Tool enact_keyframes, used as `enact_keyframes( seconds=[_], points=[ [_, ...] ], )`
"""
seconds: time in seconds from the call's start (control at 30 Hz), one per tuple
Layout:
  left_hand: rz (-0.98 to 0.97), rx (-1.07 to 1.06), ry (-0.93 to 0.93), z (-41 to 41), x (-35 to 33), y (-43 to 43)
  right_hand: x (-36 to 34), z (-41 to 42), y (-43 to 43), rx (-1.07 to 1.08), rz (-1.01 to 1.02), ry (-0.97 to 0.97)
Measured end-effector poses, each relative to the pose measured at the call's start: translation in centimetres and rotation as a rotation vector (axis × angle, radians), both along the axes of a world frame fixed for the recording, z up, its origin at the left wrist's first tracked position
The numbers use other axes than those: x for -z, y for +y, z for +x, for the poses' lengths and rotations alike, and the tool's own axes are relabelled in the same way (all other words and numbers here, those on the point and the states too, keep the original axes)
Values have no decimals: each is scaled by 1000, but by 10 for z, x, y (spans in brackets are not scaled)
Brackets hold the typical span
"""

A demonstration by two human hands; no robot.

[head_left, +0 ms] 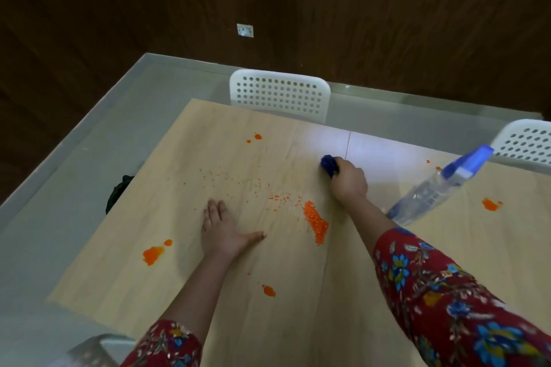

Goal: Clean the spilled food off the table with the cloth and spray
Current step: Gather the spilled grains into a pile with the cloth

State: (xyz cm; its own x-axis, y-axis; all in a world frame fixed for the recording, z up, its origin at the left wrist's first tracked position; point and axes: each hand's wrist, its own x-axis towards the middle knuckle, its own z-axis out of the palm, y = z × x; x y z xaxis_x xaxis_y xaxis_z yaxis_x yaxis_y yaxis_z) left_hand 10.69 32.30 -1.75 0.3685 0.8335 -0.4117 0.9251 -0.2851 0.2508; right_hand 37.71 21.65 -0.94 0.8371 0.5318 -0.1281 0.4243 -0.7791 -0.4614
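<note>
Holding the cloth: the right grip [349, 182] is curled round a blue cloth [329, 164] and presses it to the tabletop [268, 337] past the middle. Most of the cloth is buried in the fingers, and only a wad shows on the far side.
Left grip: the left grip [223, 231] lies flat on the tabletop, holding nothing, with fingers straight and close together and the thumb spread out to the right.
Spilled food: an orange heap [316, 222] sits near the right wrist, between the two forearms. Fine crumbs [253, 185] are scattered from it toward the far left, just beyond the left fingertips.
Blobs: separate orange blobs lie left of the left wrist [153, 253], near the left forearm [269, 290], toward the far edge [258, 136] and at the right [490, 204].
Spray bottle: the clear spray bottle [432, 191] with a blue head slants up to the right, just beside the right forearm. The forearm covers its base, so I cannot tell how it stands.
Chairs: one white perforated chair [280, 95] stands at the far side. A second chair [527, 143] is cut off by the right edge.
Dark shape: a dark shape [117, 194] shows off the tabletop's left edge and is too dim to identify.
Lower left: a grey perforated object [89, 348] is clipped by the frame.
</note>
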Motion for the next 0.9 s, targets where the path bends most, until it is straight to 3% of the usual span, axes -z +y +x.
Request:
enact_keyframes(
  seconds=[0.1, 0.2, 0.27, 0.4, 0.5, 0.63, 0.77, 0.9],
  points=[
    [19, 38, 2, -3, -2, 9, 9, -25, 23, -277, 42, -10],
    [46, 67, -6, -13, -5, 24, 1, -45, 33, -555, 9, 121],
    [38, 42, -4, -22, -9, 36, -10, -44, 24, -587, 29, 187],
    [15, -11, 29, -40, -12, 58, -16, -50, -42, -162, 251, 114],
    [11, -17, 39, -45, -8, 61, 8, -80, -96, 119, 284, 67],
    [-7, -19, 5, -43, -6, 62, 31, -132, -95, 224, 278, -72],
    [-1, -13, 24, -42, -8, 64, 21, -155, -27, 417, 239, 8],
    [27, 6, 44, -42, -10, 64, 16, -170, 33, 327, 221, 45]
  ],
)
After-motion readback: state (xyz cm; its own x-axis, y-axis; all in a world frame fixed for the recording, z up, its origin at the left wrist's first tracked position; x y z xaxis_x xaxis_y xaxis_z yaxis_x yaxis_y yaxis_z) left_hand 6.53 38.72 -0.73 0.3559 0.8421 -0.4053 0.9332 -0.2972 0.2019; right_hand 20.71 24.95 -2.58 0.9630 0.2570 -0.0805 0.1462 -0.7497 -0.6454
